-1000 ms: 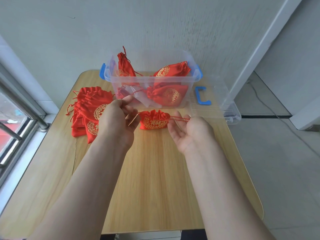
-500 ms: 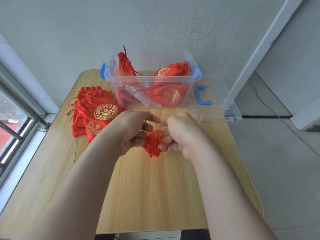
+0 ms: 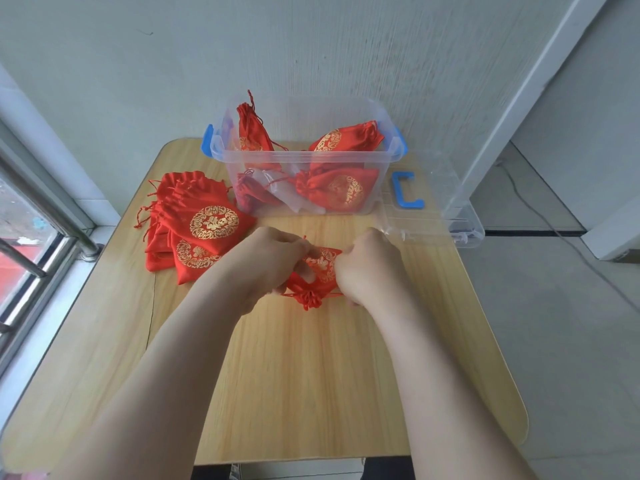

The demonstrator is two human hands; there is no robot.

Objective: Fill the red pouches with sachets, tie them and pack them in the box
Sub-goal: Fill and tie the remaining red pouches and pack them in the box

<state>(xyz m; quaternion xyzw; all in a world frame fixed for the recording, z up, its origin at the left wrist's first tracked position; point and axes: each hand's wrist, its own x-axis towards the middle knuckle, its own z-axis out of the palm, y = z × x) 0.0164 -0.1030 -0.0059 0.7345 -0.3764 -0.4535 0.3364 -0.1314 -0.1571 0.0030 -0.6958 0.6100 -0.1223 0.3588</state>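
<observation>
Shiny red cloth pouches (image 3: 204, 216) with gold print; clear glossy plastic box (image 3: 304, 183), blue plastic handles; matt wood-grain tabletop (image 3: 311, 375).

Free room and obstructions on the table (image 3: 311, 393). The near half of the board lies bare, and you can pass on either side of your forearms. At mid-table your left hand (image 3: 273, 265) and right hand (image 3: 367, 268) grip the held pouch (image 3: 320, 268) and fill the centre. To their left, the pile of flat pouches (image 3: 201, 230) covers the board up to the box's corner. The clear box (image 3: 346, 155) stands at the far edge near the wall, open on top; pouches inside take much of its floor. Its lid (image 3: 433, 216) lies just right of it, overhanging the table's right edge. A strip of bare wood runs between box and hands.
</observation>
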